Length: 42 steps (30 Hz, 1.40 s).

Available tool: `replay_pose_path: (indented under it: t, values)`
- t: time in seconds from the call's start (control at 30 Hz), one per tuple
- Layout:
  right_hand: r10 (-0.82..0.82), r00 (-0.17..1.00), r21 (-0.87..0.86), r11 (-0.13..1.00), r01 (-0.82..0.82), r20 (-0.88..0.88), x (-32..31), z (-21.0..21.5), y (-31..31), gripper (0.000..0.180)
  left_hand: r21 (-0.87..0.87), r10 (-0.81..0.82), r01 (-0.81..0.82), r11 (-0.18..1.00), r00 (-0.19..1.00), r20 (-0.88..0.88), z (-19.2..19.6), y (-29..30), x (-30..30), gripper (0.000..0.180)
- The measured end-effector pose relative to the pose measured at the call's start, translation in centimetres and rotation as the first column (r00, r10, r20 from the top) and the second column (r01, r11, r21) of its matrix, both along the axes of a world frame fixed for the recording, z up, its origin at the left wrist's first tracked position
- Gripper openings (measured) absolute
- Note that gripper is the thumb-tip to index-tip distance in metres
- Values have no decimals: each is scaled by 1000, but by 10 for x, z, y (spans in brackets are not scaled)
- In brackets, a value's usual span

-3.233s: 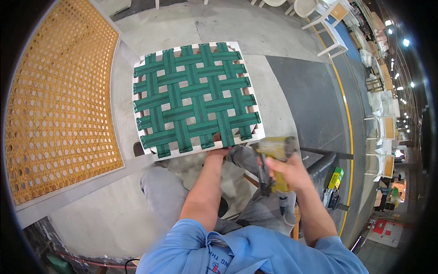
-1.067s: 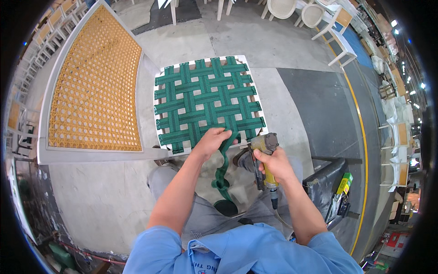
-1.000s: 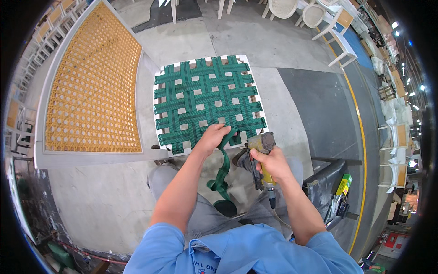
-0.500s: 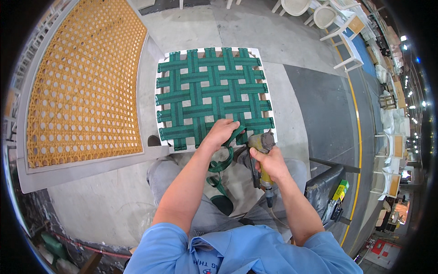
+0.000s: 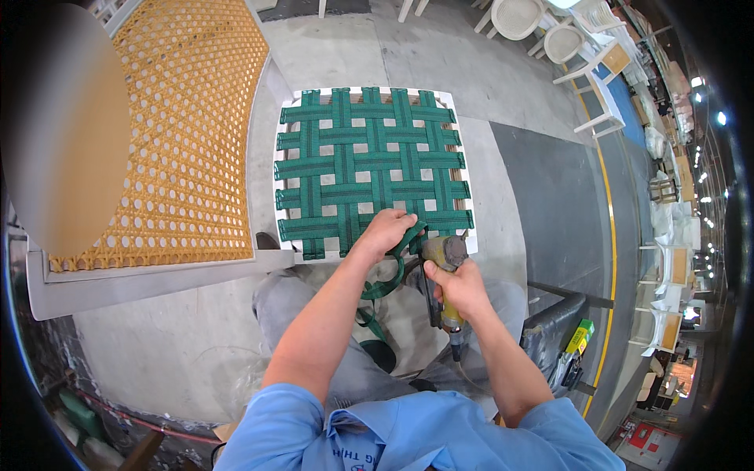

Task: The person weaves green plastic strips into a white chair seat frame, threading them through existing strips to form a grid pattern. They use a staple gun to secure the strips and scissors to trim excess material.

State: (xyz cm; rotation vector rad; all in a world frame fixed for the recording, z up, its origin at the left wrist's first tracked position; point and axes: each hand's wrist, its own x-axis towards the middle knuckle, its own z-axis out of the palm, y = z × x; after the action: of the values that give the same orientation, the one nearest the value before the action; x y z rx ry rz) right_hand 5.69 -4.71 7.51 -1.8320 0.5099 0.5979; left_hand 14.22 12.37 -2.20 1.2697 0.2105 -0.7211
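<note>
A square white seat frame [image 5: 280, 221] lies before me, crossed by woven dark green webbing [image 5: 375, 161] fixed along its edges. My left hand [image 5: 386, 235] is closed on a webbing strap [image 5: 414, 233] at the frame's near edge. The strap's loose tail [image 5: 382, 289] hangs in folds between my knees. In my right hand [image 5: 462, 286] is a yellow and grey air stapler [image 5: 449, 253]. Its head is beside the strap at the near right part of the frame; whether its nose touches the frame is hidden. A hose fitting [image 5: 456, 341] hangs from the handle.
A cane-webbed panel [image 5: 188, 157] in a white frame stands at my left, partly covered by a large blurred shape [image 5: 67, 125]. A black padded seat [image 5: 550, 330] with a green and yellow box [image 5: 580, 336] is at my right. White chairs [image 5: 518, 16] stand at the far right.
The stapler and my right hand have moved slightly left, closer to the strap. A large blurred shape has come into view at the left. The whole view has shifted a little.
</note>
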Motion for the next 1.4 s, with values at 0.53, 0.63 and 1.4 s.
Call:
replay_pose_path:
  t: [0.53, 0.63, 1.4]
  values:
    - [-72, 953, -137, 984, 117, 295, -75, 147, -140, 33, 574, -421, 148, 805, 824, 378, 26, 8, -30, 65]
    - [-217, 910, -300, 895, 330, 353, -129, 167, -215, 32, 689, -519, 120, 715, 751, 408, 33, 0, -46, 64]
    - [-695, 711, -131, 699, 703, 107, -313, 25, -457, 32, 928, -677, 0, 374, 683, 273, 33, -43, -112, 60]
